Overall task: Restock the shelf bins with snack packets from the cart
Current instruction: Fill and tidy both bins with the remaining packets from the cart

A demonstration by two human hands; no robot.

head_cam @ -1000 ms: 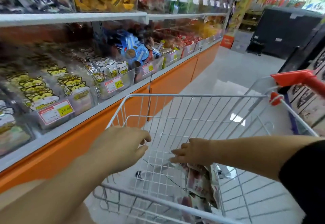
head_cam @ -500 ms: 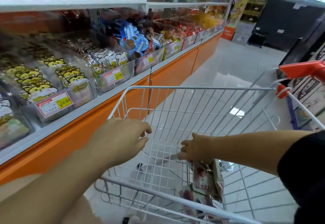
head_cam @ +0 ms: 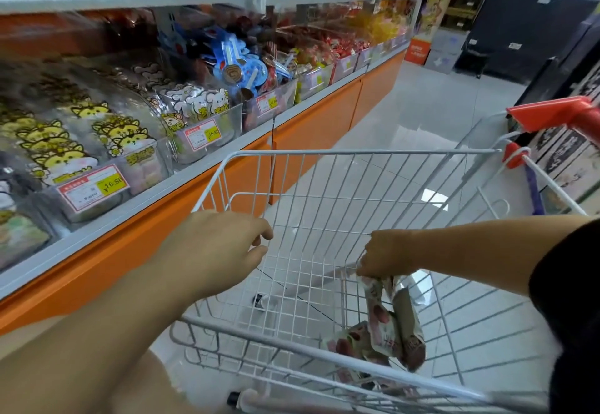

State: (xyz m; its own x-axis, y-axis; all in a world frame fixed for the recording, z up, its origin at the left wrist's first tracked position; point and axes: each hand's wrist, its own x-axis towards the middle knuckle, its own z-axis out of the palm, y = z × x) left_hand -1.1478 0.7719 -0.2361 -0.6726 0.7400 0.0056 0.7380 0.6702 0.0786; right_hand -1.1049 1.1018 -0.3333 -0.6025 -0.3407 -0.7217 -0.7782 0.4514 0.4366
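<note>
Shelf bins: from 9 to 11 o'clock of your view you have clear, open-topped tubs in a row along the shelf, most heaped with bagged snacks, with price tags on their fronts.
Left hand: at about 8 o'clock it hovers over the cart's near left corner with its fingers loosely curved and nothing in them.
Cart: the white wire basket fills 6 o'clock and stands just beside the shelf base.
Right hand: at about 4 o'clock it is inside the basket, fingers pinched on the top edges of the snack packets.
Snack packets: a small bunch of pink-and-brown pouches hangs from your right hand at 5 o'clock, and more packets lie on the basket floor beneath.
Handling: judge them light and soft. The glossy film looks slippery, the bunch swings freely, and the contents may crush if you squeeze.
Where to hold: keep to the flat sealed top seams and pinch them all together. You could put your free left hand under the bunch if one starts to slide.
Risk: a dangling corner could snag the wire rim as you lift toward 10 o'clock.
</note>
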